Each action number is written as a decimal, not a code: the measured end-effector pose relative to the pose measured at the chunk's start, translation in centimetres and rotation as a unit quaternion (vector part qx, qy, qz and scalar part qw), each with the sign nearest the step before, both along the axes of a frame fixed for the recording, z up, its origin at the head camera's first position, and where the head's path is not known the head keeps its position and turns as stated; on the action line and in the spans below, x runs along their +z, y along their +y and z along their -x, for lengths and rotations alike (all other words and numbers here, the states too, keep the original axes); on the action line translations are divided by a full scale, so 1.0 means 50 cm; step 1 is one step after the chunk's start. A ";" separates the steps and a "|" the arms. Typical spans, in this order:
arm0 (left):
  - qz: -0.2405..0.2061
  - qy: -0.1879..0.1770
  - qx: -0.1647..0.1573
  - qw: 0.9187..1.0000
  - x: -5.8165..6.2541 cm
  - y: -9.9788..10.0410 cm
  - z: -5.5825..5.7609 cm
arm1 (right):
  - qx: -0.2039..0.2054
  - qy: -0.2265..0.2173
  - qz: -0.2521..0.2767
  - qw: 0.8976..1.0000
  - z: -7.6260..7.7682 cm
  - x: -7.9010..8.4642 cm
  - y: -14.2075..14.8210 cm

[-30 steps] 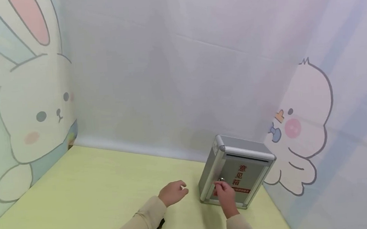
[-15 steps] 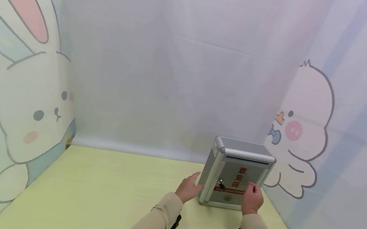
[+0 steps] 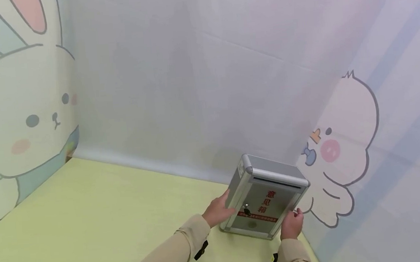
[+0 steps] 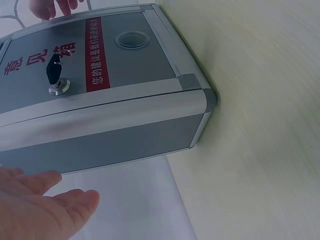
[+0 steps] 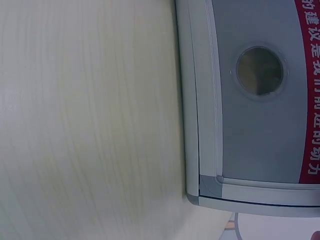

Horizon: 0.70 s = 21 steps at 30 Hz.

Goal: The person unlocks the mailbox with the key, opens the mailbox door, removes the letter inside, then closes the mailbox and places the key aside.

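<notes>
A grey metal suggestion box (image 3: 255, 197) with silver edges stands on the table, red Chinese lettering on its front door. A key with a black head (image 4: 53, 70) sits in the lock on the door's left side. My left hand (image 3: 215, 211) is at the box's left side, thumb apart from the fingers; in the left wrist view its fingers (image 4: 75, 205) are extended just beside that side. Over at the right edge of the front is my right hand (image 3: 291, 224), fingers loosely bent and nothing held in them.
The pale yellow table (image 3: 127, 211) stretches out left of the box. Close behind it rises a grey backdrop (image 3: 155, 90), and a side wall with a printed duck (image 3: 352, 148) stands near its right. A printed rabbit (image 3: 27, 120) covers the left wall.
My right hand has left the key and moved right across the front to the box's right edge. My left hand has come rightward to the box's left side.
</notes>
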<state>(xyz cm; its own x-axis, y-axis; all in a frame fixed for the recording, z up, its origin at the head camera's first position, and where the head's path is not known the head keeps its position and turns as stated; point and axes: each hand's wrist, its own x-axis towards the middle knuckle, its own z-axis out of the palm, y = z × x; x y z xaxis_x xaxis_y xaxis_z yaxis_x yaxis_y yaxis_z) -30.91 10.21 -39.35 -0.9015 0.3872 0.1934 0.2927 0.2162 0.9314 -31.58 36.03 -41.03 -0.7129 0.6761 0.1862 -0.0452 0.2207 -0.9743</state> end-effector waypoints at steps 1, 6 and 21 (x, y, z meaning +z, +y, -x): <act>0.001 0.000 0.000 1.000 0.000 0.003 0.000 | 0.020 -0.004 -0.001 1.000 -0.001 0.000 0.003; 0.003 0.006 0.002 1.000 -0.002 0.013 -0.002 | 0.085 -0.016 -0.015 0.996 -0.002 0.002 0.011; 0.026 0.009 0.004 1.000 0.012 0.032 0.004 | 0.058 -0.026 -0.025 0.998 0.004 -0.016 0.010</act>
<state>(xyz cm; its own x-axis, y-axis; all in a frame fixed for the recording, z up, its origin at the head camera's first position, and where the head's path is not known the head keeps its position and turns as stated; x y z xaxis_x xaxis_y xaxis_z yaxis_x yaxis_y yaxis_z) -31.12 11.80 -38.73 -0.9008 0.3903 0.1901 0.3083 0.2667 0.9132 -31.76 36.52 -41.85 -0.7953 0.5794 0.1785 -0.0230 0.2655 -0.9638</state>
